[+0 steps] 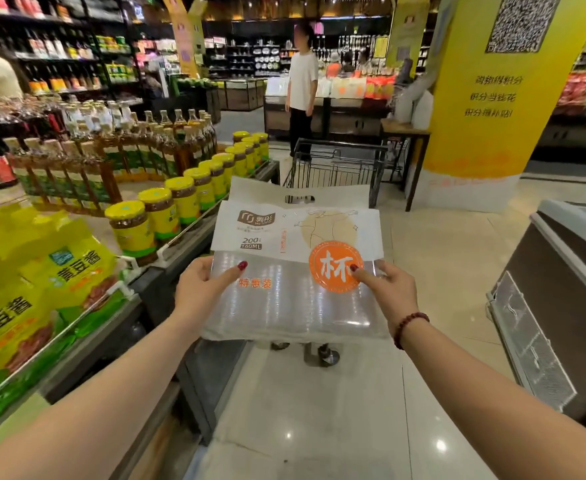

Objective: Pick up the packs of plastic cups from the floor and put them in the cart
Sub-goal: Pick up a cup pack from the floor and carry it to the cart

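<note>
I hold a pack of plastic cups [295, 271] flat in front of me, clear plastic with a white paper top and an orange round label. My left hand [203, 289] grips its left edge, thumb on top. My right hand [390, 292] grips its right edge, thumb on the orange label. A second white pack [298, 195] lies just beyond and under the first one, over the near end of the black wire cart [336, 168]. The cart stands straight ahead, and the packs hide its near part and inside.
A low display shelf [167, 271] runs along the left with yellow-lidded jars [160, 216], bottles [87, 161] and yellow bags [42, 271]. A chest freezer [561, 306] stands at the right. A yellow pillar [485, 109] rises beyond the cart, and a person [302, 88] stands behind it.
</note>
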